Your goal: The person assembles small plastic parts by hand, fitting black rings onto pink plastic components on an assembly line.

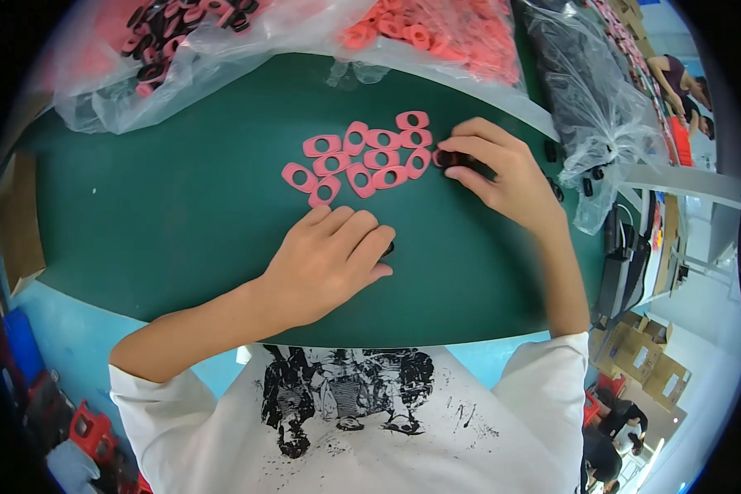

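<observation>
Inside R grip (509,171): blk pc (452,159), pink rings (393,158) just L.

Green tabletop (198,214) across the middle of the frame, smooth and nearly matt. Near its centre, pink pieces (369,157) with a smooth, low-sheen finish (plastic or rubber; looks alone cannot settle which). At upper left, a bag (115,111) of thin, wrinkled, see-through plastic; at upper right, a clear sack (589,90), crumpled and glossy along its creases. At far left, a matt brown cardboard panel (23,218). Along the bottom, a matt white cloth shirt (502,412).
</observation>
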{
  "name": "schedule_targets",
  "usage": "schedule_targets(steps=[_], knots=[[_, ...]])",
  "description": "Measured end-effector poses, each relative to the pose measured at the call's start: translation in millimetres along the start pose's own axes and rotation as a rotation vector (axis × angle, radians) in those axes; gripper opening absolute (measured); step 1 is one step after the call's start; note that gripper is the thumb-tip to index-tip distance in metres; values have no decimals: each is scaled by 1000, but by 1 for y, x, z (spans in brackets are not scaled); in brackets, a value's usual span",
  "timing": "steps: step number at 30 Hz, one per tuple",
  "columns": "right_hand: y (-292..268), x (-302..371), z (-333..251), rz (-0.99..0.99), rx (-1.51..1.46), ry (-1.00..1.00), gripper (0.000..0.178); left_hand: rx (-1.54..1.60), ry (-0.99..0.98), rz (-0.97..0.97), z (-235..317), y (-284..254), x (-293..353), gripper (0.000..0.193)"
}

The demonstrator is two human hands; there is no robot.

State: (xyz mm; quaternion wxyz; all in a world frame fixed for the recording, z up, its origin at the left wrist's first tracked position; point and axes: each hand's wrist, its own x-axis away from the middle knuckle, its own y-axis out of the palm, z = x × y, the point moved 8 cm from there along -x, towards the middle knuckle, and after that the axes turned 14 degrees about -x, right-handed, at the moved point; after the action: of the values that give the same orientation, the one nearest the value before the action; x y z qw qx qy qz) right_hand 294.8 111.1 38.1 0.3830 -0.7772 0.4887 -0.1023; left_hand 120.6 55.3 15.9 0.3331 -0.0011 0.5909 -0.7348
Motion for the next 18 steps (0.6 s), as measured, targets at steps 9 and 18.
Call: schedule_targets(steps=[9,18], knots=[[6,12,12,162,-108,364,24,-103,-186,22,5,-7,11,43],[14,21,1,269,4,197,24,-227,-215,168,-16,-26,-32,30]])
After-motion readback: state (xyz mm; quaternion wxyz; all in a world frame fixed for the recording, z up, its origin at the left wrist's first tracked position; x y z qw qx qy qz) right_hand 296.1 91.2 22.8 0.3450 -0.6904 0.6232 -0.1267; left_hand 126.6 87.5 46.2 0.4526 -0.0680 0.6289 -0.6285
